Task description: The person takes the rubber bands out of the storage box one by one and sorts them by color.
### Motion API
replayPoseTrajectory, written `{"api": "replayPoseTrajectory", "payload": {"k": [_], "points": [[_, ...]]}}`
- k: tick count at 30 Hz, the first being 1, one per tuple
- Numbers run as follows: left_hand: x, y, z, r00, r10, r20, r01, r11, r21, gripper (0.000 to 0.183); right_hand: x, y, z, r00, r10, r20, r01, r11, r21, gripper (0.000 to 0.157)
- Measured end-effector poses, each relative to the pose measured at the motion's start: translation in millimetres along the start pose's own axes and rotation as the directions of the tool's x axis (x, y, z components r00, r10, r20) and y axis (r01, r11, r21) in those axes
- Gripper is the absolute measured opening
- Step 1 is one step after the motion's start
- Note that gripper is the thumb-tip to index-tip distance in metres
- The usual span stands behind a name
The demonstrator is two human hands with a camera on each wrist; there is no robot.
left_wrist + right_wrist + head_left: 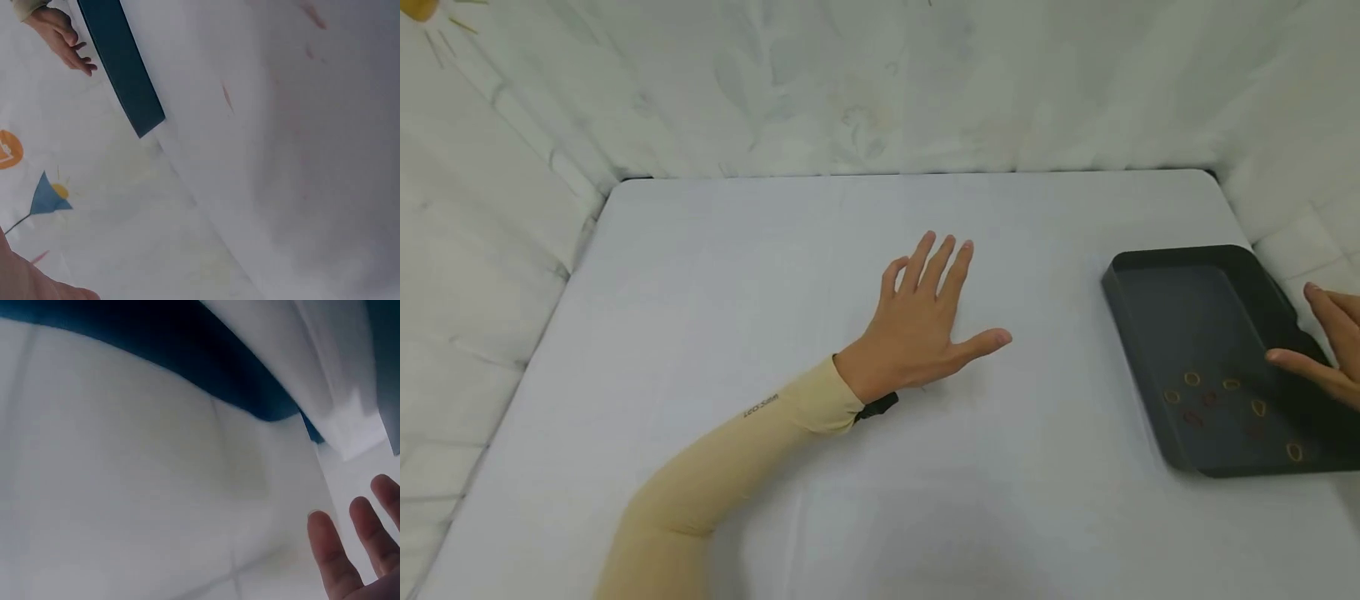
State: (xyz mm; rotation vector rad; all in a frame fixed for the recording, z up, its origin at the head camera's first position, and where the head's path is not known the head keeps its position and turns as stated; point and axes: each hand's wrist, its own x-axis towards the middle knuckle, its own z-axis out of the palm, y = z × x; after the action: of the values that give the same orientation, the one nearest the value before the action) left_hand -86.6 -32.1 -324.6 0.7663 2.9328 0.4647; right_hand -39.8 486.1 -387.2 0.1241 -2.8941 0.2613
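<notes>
My left hand (917, 329) is over the middle of the white table, fingers spread and thumb out to the right, holding nothing. At the right edge of the head view, my right hand (1333, 346) overlaps the right side of a dark grey tray (1180, 312), its fingers extended. Part of this hand is cut off by the frame. In the right wrist view its fingers (334, 556) show apart, with nothing between them. Inside the tray's near half lie several small yellow and dark red loops (1231, 384) that look like rubber bands.
The white-covered table (737, 275) has pale curtain-like walls (850, 92) behind it and at both sides. Printed pictures (47, 197) mark the cloth in the left wrist view. The tray stands near the table's right edge.
</notes>
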Motion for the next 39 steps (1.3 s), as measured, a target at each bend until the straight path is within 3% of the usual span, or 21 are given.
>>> {"api": "replayPoseTrajectory", "payload": {"k": [7, 10, 16, 19, 26, 32, 39], "points": [[14.3, 26.8, 17.2, 0.998, 0.021, 0.062, -0.022, 1.000, 0.003, 0.103, -1.1, -13.4, 3.2, 0.999, -0.053, 0.002, 0.053, 0.996, 0.074, 0.083], [19.5, 37.4, 24.6, 0.996, 0.035, 0.084, -0.034, 0.999, -0.009, 0.103, -0.4, -18.8, 3.7, 0.997, -0.081, -0.002, 0.081, 0.996, 0.040, 0.085], [30.8, 60.1, 35.7, 0.991, 0.052, 0.124, -0.053, 0.999, 0.005, 0.104, 0.0, -20.9, 6.4, 0.986, -0.127, -0.108, 0.132, 0.990, 0.040, 0.093], [37.7, 71.2, 40.7, 0.989, 0.060, 0.135, -0.063, 0.998, 0.015, 0.104, -2.0, -16.8, 9.4, 0.985, -0.123, -0.118, 0.128, 0.991, 0.034, 0.097], [52.0, 96.4, 54.7, 0.990, 0.068, 0.127, -0.071, 0.997, 0.022, 0.097, -6.4, -9.3, 9.9, 1.000, -0.017, 0.014, 0.017, 1.000, 0.004, 0.085], [62.1, 115.4, 67.7, 0.990, 0.053, 0.128, -0.065, 0.993, 0.095, 0.103, -5.0, -15.5, 5.2, 0.990, -0.052, 0.132, 0.049, 0.998, 0.032, 0.082], [68.9, 131.4, 76.8, 0.994, 0.074, 0.080, -0.085, 0.986, 0.143, 0.101, -3.9, -24.8, 4.2, 0.969, -0.059, 0.238, 0.041, 0.996, 0.078, 0.081]]}}
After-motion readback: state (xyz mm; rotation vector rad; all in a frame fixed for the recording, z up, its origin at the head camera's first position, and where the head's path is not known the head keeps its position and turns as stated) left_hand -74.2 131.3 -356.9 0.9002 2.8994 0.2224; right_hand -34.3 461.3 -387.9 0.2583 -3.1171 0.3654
